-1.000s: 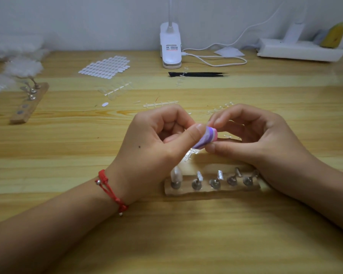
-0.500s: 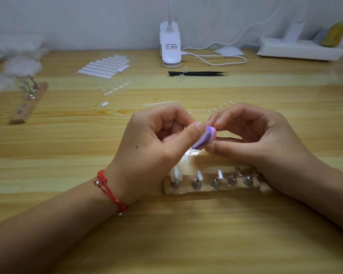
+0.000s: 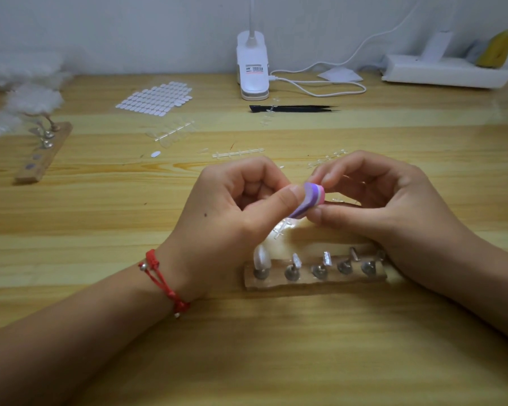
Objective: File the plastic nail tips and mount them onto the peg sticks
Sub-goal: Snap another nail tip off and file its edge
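Spare block (image 3: 43, 152): far left on the surface (image 3: 100, 215), a few pegs at its far end, sockets bare nearer me.
Sticker sheet (image 3: 154, 98): left of centre, well back.
Strips (image 3: 173, 131): clear tip strips lying loose across the middle of the surface.
Left hand (image 3: 232, 212): fingers curled, thumb pad pressed against the file. Cannot tell whether a tip is pinched behind the thumb.
File (image 3: 310, 202): purple-pink, held in the air between the two hands, above and behind the near block.
Tweezers (image 3: 294, 108): black, lying at the back, unused.
Near block (image 3: 305, 284): just in front of the hands. Mounted tip (image 3: 261, 257) upright on the leftmost of its pegs (image 3: 320, 269).
Right hand (image 3: 379, 206): thumb and forefinger clamped on the file's right end, wrist close beside the block's right end.
Step (judged): filing an edge, with mounting not yet begun for this piece.
Risk 1: a small clear tip could spring out of the grip under file pressure and be lost among the clear strips.
Risk 2: the right wrist could nudge the block and tilt the pegs.
Risk 3: too much filing could leave an uneven edge.
Count: hands 2; file 1; blocks 2; near-block pegs 5, of which 1 loaded and 4 bare; strips at least 4; tweezers 1. Spare-block pegs too blurred to count.
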